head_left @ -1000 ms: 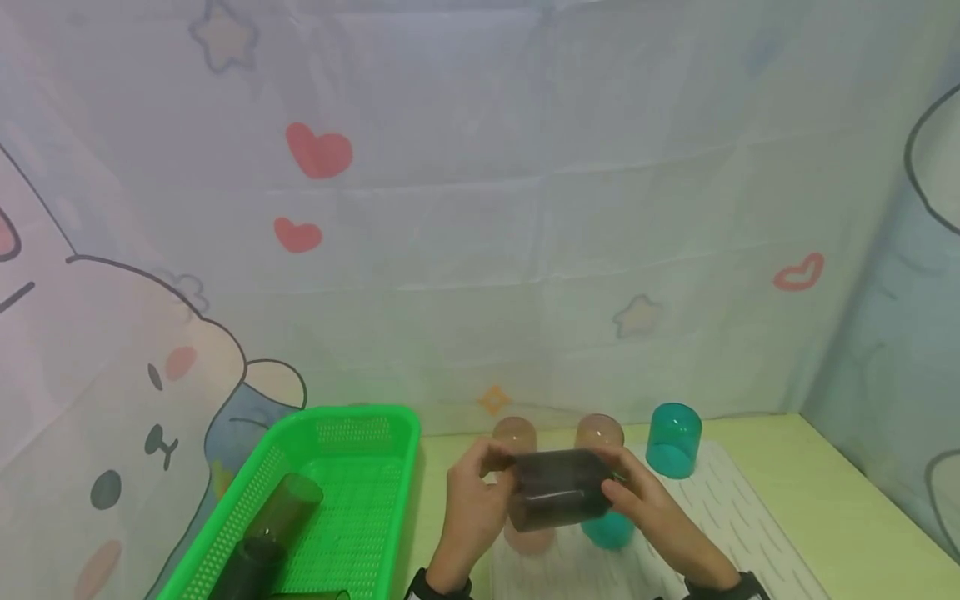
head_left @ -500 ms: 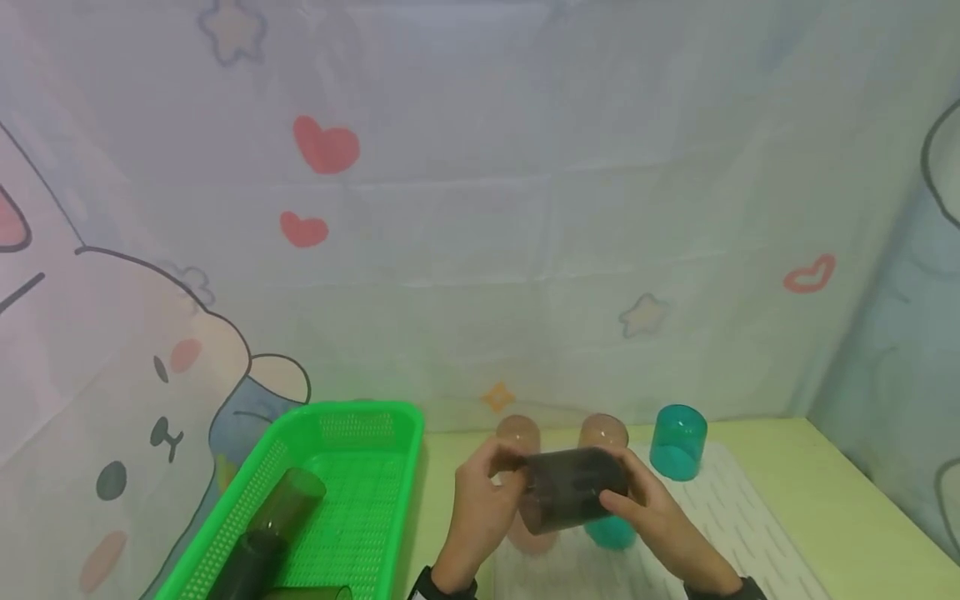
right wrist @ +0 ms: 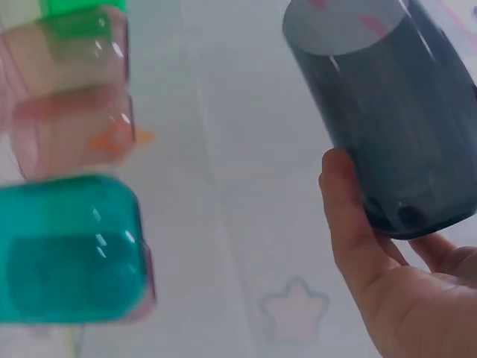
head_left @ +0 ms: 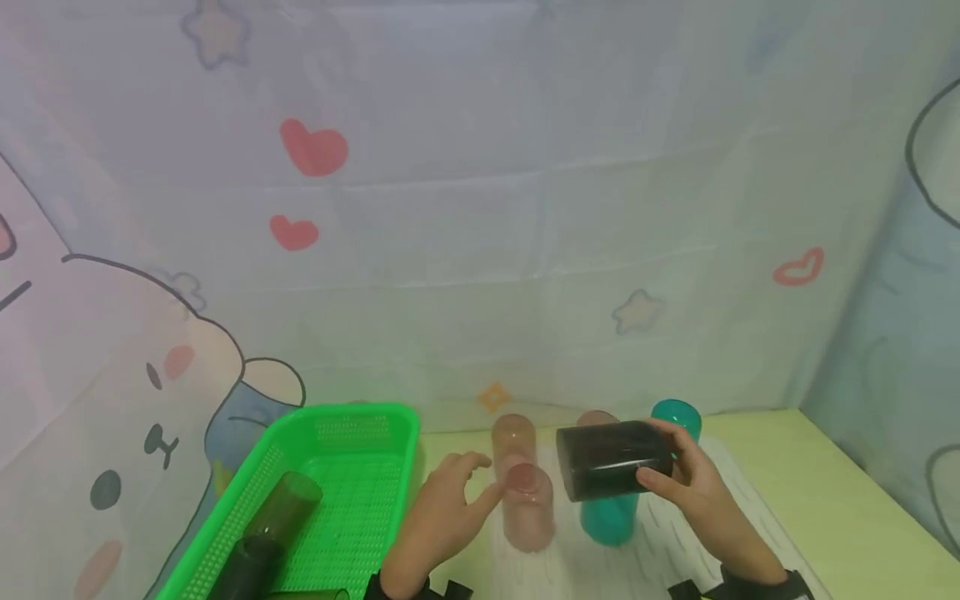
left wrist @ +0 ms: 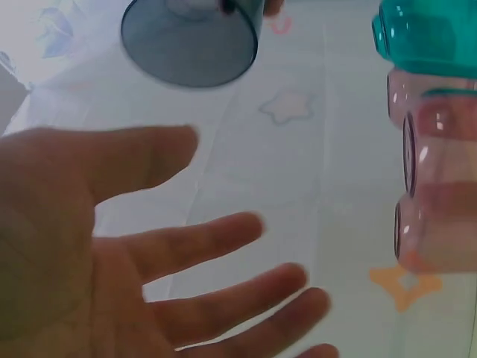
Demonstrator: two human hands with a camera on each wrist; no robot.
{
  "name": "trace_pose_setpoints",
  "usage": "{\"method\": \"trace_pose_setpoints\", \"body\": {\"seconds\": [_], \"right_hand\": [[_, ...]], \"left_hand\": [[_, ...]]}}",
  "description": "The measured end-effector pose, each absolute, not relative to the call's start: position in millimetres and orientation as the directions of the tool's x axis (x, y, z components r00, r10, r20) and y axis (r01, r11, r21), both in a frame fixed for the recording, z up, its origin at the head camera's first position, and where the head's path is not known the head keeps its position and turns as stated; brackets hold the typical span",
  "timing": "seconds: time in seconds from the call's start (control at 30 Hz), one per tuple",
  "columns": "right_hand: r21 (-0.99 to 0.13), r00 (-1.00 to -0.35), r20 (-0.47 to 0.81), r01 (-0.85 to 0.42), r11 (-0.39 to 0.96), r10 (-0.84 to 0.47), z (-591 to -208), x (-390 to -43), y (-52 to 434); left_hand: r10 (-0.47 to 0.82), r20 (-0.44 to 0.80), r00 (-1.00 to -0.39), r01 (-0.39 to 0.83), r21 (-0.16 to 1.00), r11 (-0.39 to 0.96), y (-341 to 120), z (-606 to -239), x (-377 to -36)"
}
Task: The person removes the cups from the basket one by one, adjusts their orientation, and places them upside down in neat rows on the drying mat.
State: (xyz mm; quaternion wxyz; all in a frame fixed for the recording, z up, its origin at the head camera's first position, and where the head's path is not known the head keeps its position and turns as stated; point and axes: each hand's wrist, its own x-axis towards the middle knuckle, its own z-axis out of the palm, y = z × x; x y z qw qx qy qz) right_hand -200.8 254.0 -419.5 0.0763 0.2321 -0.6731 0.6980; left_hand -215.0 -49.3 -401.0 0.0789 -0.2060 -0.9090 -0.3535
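Dark cup in your right hand, left hand free

At 9 o'clock sits the green basket (head_left: 337,467) with dark cups lying in it; your left hand (head_left: 442,512) hovers with its grip released, fingers spread beside the pink cup (head_left: 525,508) (upside down on the white mat (head_left: 742,517), likely to drain). At 3 o'clock your right hand (head_left: 693,487) grasps the dark cup (head_left: 613,458) sideways, above the teal cup (head_left: 609,517).
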Motion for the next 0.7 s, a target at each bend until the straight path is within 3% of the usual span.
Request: {"method": "trace_pose_setpoints", "body": {"seconds": [0.2,0.33,0.53,0.7], "right_hand": [[-0.907,-0.908,0.412,-0.417,0.064,-0.076,-416,-195,283],[-0.893,-0.929,0.369,-0.356,0.275,-0.003,-413,-194,296],[-0.775,-0.945,0.319,-0.216,0.594,0.072,-414,-198,313],[-0.658,-0.951,0.300,-0.146,0.739,0.079,-418,-206,322]], "left_hand": [[0.332,0.217,-0.918,0.397,0.534,0.747,-55,-401,-213],[0.310,0.207,-0.928,0.373,0.512,0.774,-53,-404,-216],[0.297,0.182,-0.937,0.348,0.487,0.801,-55,-410,-218],[0.276,0.159,-0.948,0.318,0.491,0.811,-63,-406,-215]]}}
